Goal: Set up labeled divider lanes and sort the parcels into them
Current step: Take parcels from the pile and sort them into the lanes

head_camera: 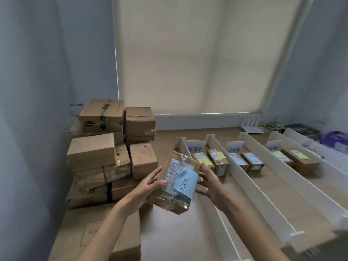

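Cardboard parcel [169, 200], blue note [186, 183], gripped in left hand [150, 182]

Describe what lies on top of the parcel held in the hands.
A blue handwritten note and a white barcode label lie on the parcel. The left hand covers the parcel's left edge, and the cardboard under the note is hidden.

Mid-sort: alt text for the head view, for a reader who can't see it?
The left hand grips a taped brown cardboard parcel with a blue sticky note, the right hand open at its edge. Stacked cardboard boxes stand left; white divider lanes holding parcels, right.
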Motion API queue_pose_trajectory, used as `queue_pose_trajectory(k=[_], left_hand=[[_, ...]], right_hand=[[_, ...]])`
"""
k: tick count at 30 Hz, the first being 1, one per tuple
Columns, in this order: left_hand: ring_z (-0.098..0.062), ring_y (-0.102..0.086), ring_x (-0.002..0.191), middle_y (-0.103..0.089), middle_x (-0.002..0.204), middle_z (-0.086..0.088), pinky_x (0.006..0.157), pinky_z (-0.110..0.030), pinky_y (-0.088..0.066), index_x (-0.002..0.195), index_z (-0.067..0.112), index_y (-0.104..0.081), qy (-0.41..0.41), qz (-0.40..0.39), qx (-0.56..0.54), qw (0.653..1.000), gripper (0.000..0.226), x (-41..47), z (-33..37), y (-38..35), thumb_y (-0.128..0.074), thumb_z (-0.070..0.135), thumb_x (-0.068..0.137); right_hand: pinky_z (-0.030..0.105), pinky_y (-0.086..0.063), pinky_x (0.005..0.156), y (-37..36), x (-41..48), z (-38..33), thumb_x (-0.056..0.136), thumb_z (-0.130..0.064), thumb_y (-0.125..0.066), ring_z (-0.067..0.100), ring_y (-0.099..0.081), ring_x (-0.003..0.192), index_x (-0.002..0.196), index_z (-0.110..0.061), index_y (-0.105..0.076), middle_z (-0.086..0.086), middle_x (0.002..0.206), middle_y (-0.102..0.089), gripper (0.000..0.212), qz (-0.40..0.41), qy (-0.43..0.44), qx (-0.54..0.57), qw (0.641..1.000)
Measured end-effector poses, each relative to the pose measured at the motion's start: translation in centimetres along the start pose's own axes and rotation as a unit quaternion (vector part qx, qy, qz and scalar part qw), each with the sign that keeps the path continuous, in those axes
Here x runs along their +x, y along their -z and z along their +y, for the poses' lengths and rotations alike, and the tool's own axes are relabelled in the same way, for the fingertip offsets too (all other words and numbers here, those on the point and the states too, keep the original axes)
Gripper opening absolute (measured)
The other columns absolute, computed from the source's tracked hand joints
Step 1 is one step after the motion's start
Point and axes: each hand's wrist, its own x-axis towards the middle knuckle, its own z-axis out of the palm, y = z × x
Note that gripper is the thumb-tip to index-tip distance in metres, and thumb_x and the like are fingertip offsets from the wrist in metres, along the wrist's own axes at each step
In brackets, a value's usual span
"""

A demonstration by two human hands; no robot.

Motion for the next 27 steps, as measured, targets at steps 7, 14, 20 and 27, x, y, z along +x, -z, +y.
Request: queue_pose_trajectory(k=[7, 14, 20, 27], left_hand=[[-0.023, -0.06, 0.113, -0.057, 0.129, -0.002, 0.086, -0.037, -0.054, 0.133, 0.046, -0.039, 0.046, -0.121, 0.072, 0.989, 0.092, 3.3, 0.5, -6.3, -0.081, 0.059, 0.053], [-0.02, -0.042, 0.127, -0.039, 0.143, -0.004, 0.101, -0.037, -0.039, 0.137, 0.027, -0.033, -0.046, 0.049, 0.141, 0.988, 0.065, 7.4, 0.0, -15.2, -0.053, 0.058, 0.084], [-0.017, -0.049, 0.119, -0.045, 0.137, -0.003, 0.087, -0.026, -0.05, 0.132, 0.026, -0.037, -0.057, 0.017, 0.147, 0.987, 0.049, 12.0, -3.1, -27.0, -0.055, 0.043, 0.089], [-0.015, -0.054, 0.115, -0.053, 0.127, 0.001, 0.086, -0.025, -0.051, 0.125, 0.024, -0.044, -0.065, 0.029, 0.074, 0.995, 0.035, 18.3, -5.7, -41.0, -0.056, 0.031, 0.093]], right_hand=[[0.036, -0.056, 0.077, 6.5, -4.5, 1.1, 0.072, -0.059, -0.065, 0.027, -0.065, 0.104, 0.127, -0.031, -0.052, 0.011, 0.112, -0.066, 0.063, 0.022, -0.02, 0.013, 0.999], [0.04, -0.058, 0.071, 14.9, -7.4, 3.1, 0.083, -0.051, -0.06, 0.029, -0.062, 0.104, 0.126, -0.02, -0.051, 0.014, 0.111, -0.066, 0.053, 0.211, 0.001, 0.13, 0.969], [0.046, -0.057, 0.08, 25.2, -9.8, 4.9, 0.084, -0.052, -0.058, 0.034, -0.06, 0.105, 0.13, -0.019, -0.047, 0.017, 0.116, -0.062, 0.057, 0.291, -0.019, 0.197, 0.936], [0.039, -0.043, 0.083, 39.9, -13.1, 5.3, 0.074, -0.066, -0.055, 0.025, -0.051, 0.112, 0.131, -0.022, -0.044, 0.005, 0.118, -0.059, 0.073, 0.31, -0.041, 0.064, 0.948]])
